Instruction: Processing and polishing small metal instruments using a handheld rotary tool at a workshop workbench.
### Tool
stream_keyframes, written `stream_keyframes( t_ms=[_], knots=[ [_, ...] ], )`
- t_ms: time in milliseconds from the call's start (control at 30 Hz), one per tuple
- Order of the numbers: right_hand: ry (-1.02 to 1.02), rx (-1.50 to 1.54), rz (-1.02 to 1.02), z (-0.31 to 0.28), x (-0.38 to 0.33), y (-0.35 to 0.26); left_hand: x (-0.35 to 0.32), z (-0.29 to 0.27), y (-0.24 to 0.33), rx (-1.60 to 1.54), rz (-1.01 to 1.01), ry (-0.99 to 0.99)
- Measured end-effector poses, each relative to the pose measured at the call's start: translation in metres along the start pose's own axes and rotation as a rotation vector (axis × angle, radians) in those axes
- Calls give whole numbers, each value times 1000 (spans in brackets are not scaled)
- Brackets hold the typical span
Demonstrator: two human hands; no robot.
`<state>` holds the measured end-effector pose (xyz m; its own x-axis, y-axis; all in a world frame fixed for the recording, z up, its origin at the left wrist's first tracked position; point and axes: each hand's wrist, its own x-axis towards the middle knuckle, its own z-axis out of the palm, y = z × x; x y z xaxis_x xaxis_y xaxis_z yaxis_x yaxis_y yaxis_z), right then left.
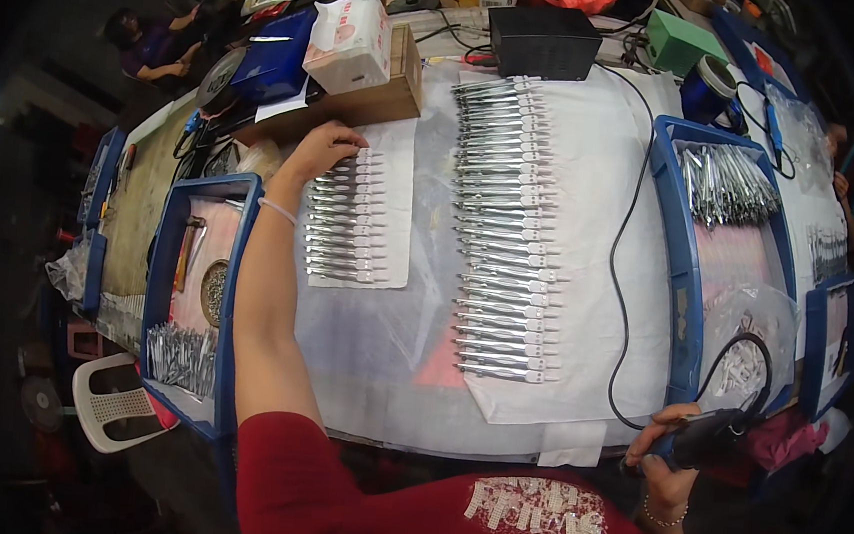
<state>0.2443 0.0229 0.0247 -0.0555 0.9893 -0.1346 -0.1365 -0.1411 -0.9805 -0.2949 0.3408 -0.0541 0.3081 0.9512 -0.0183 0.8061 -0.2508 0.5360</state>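
Observation:
My left hand (pixel 324 150) reaches to the far end of a short row of slim silver metal pieces (pixel 345 228) with pale flat ends. Its fingers are pinched together at the farthest piece, which they partly cover. To the right, a longer row of the same kind of metal pieces (pixel 507 263) lies side by side on white cloth. Near the front edge, at right, my right hand (pixel 661 451) is wrapped round a dark corded tool (pixel 699 441), apparently an electric screwdriver. Its black cable curves up from the tool's end.
Blue trays stand at left (pixel 243 283) and right (pixel 682 317), holding loose metal parts; a bag of small white pieces (pixel 743 362) lies in the right one. At the back are a wooden box (pixel 402 74), a tissue pack (pixel 349 45) and a black box (pixel 543 43). Cable (pixel 618 282) crosses the cloth.

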Motion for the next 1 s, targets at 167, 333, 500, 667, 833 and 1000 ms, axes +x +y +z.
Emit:
stream_keyframes(
  t_ms=[167, 333, 500, 667, 833, 1000],
  knots=[
    [-41, -216, -61, -14, -13, 19, -3, 6, -6, 149, 94, 93],
    [-33, -211, 49, -9, -9, -10, -34, 7, -21, 240, 111, 238],
    [40, -125, -267, -15, -24, -9, -46, 23, 46, 121, 322, 220],
    [31, -83, -332, -25, -47, -11, -123, 36, 256, 341, 387, 122],
    [155, -168, -370, -29, -61, -15, -186, 76, 313, 8, 541, -52],
    [223, -249, -366, -36, -59, 8, -235, 131, 345, -75, 557, -195]
  ],
)
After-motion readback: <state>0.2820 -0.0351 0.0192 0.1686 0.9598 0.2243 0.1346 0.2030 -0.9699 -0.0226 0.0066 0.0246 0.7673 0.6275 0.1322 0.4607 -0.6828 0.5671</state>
